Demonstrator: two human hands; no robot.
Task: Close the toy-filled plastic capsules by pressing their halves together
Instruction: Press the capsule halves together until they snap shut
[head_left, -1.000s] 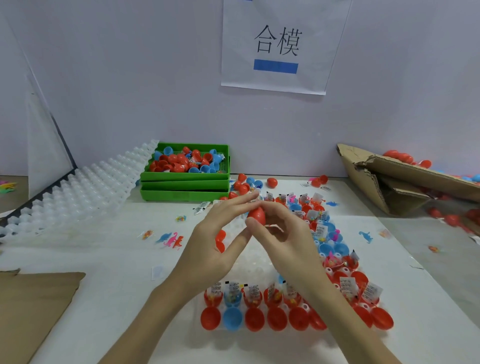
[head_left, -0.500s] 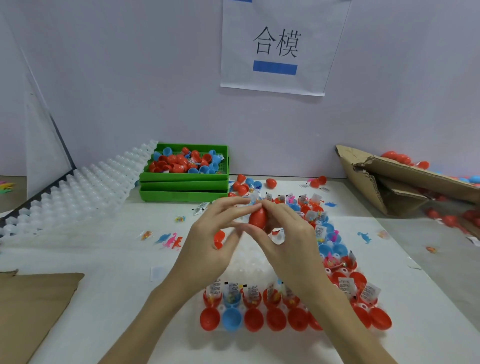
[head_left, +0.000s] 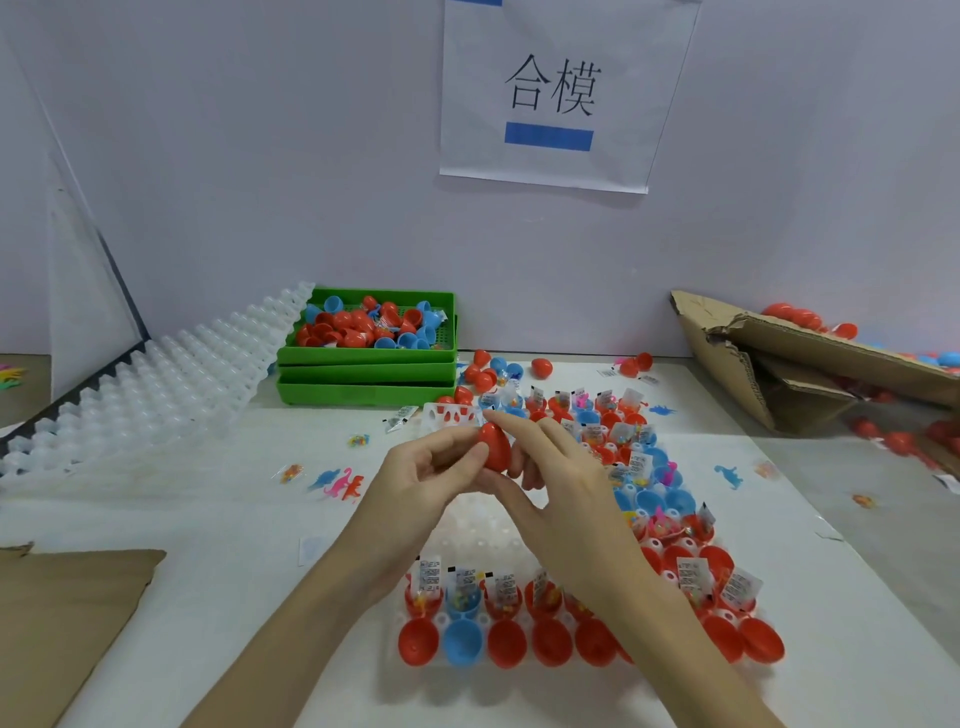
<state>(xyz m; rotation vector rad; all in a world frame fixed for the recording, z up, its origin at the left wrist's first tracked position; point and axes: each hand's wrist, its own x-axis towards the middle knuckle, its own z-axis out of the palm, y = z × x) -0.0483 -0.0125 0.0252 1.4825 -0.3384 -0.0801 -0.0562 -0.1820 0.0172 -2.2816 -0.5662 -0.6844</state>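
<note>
**Operator:** What has changed since one second ago?

**Me:** My left hand (head_left: 415, 483) has drawn its fingers in; they were stretched across the top of the red egg-shaped plastic capsule (head_left: 494, 447), and now thumb and fingertips pinch its left side. My right hand (head_left: 558, 488) has shifted from covering the capsule to holding it from behind and below, exposing more red shell.
</note>
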